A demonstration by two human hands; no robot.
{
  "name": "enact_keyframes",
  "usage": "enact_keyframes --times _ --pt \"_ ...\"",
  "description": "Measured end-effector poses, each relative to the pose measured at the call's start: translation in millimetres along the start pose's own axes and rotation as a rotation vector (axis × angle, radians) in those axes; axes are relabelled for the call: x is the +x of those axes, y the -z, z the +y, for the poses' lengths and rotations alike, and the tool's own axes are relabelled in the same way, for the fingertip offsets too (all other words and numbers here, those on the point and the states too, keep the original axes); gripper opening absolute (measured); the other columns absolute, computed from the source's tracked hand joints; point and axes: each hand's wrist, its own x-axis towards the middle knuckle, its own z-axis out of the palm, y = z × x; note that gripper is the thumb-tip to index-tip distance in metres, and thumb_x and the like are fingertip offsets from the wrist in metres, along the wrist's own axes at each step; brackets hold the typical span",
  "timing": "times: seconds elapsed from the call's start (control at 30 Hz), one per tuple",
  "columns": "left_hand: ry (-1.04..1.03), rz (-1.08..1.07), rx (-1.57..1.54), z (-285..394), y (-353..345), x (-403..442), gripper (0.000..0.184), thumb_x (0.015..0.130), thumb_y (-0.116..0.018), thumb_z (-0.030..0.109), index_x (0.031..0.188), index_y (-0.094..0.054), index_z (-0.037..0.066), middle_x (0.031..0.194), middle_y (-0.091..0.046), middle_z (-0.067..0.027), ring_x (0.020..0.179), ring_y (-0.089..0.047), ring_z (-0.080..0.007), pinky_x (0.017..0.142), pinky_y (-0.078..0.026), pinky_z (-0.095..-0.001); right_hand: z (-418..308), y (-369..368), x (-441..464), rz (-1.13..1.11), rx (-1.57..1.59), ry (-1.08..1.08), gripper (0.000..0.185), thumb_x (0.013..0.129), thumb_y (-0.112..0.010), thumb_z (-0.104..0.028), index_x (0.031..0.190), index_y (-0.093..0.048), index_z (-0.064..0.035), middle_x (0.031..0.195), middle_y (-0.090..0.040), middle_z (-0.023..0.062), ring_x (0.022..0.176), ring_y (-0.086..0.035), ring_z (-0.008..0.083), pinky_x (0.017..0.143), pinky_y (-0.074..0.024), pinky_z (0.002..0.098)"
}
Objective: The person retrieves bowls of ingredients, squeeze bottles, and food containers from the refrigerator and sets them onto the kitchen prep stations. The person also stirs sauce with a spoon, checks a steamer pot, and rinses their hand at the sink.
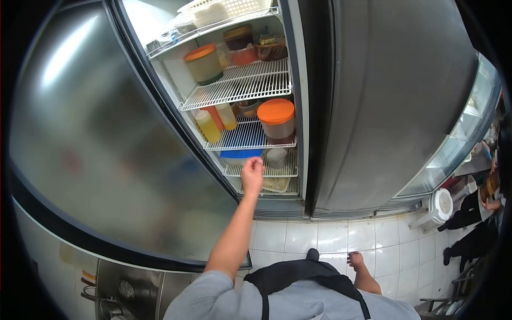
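Note:
My left hand (252,172) reaches out in front of the opened refrigerator, fingers curled together, with nothing seen in them. Behind it, on a low wire shelf, sits a container with a blue lid (240,153); whether the hand touches it I cannot tell. A pale round tub (277,158) stands just right of that hand. One shelf up are a large tub with an orange lid (277,118) and squeeze bottles of yellow liquid (207,127). Down by my side hangs my right hand (356,260), its fingers loosely apart and holding nothing.
The frosted refrigerator door (106,154) swings out on the left. A closed grey door (394,96) stands to the right. Higher shelves hold another orange-lidded tub (204,64) and a white basket (229,12). A white stool (440,205) and other people are at far right.

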Motion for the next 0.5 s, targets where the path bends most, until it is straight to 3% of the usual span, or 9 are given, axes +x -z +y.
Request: enact_keyframes --times 0.1,0.17,0.23,0.37,0.43,0.5 --pt "-0.031 0.015 0.166 6.0 -0.6 63.3 0.022 0.093 -0.061 0.02 0.1 -0.063 0.0 0.079 -0.066 -0.0055 0.07 -0.063 -0.0127 0.066 -0.05 -0.0284 -20.7 39.5 32.9 -0.009 0.128 -0.024 0.026 0.092 -0.053 -0.017 0.115 -0.056 -0.005 0.09 -0.066 0.0157 0.062 -0.064 0.0248 0.048 -0.0452 0.0375" --pt "-0.078 0.015 0.332 -14.0 -2.5 117.3 0.032 0.089 -0.064 0.026 0.109 -0.063 0.0 0.086 -0.07 -0.0127 0.079 -0.067 -0.0241 0.072 -0.051 -0.0342 -27.0 61.0 38.7 -0.038 0.055 0.006 0.028 0.093 -0.052 -0.018 0.118 -0.055 -0.0045 0.091 -0.066 0.0166 0.063 -0.063 0.0252 0.047 -0.0443 0.0364" --pt "0.033 -0.024 0.573 -0.3 -9.3 156.1 0.041 0.089 -0.063 0.029 0.12 -0.061 0.002 0.1 -0.07 -0.019 0.092 -0.067 -0.0328 0.082 -0.051 -0.0396 -17.5 70.0 51.6 0.088 0.075 -0.099 0.024 0.094 -0.049 -0.015 0.111 -0.058 -0.0009 0.083 -0.066 0.0183 0.056 -0.062 0.0263 0.042 -0.0437 0.037" --pt "-0.006 -0.063 0.853 -6.7 -25.2 211.5 0.053 0.088 -0.061 0.031 0.133 -0.052 0.003 0.115 -0.064 -0.0251 0.106 -0.062 -0.0398 0.093 -0.048 -0.0439 27.0 94.2 62.2 -0.011 0.074 -0.295 0.04 0.096 -0.045 -0.015 0.133 -0.05 -0.002 0.112 -0.064 0.026 0.08 -0.067 0.0359 0.053 -0.0505 0.0407" --pt "-0.061 -0.077 0.922 -17.9 -31.8 233.8 0.058 0.088 -0.06 0.031 0.136 -0.048 0.002 0.119 -0.062 -0.0269 0.111 -0.059 -0.0415 0.096 -0.046 -0.0448 31.9 106.6 39.3 -0.254 -0.455 -0.078 0.045 0.096 -0.044 -0.014 0.14 -0.045 -0.0032 0.124 -0.059 0.0273 0.092 -0.067 0.0393 0.059 -0.0536 0.0422" --pt "-0.023 -0.091 0.913 -22.2 -42.7 247.4 0.057 0.087 -0.059 0.029 0.133 -0.048 -0.002 0.119 -0.062 -0.0272 0.112 -0.058 -0.0432 0.096 -0.047 -0.0462 52.9 105.7 55.5 -0.329 -0.767 0.046 0.045 0.095 -0.045 -0.012 0.138 -0.047 -0.0028 0.118 -0.062 0.0249 0.093 -0.067 0.0375 0.06 -0.0544 0.0417"
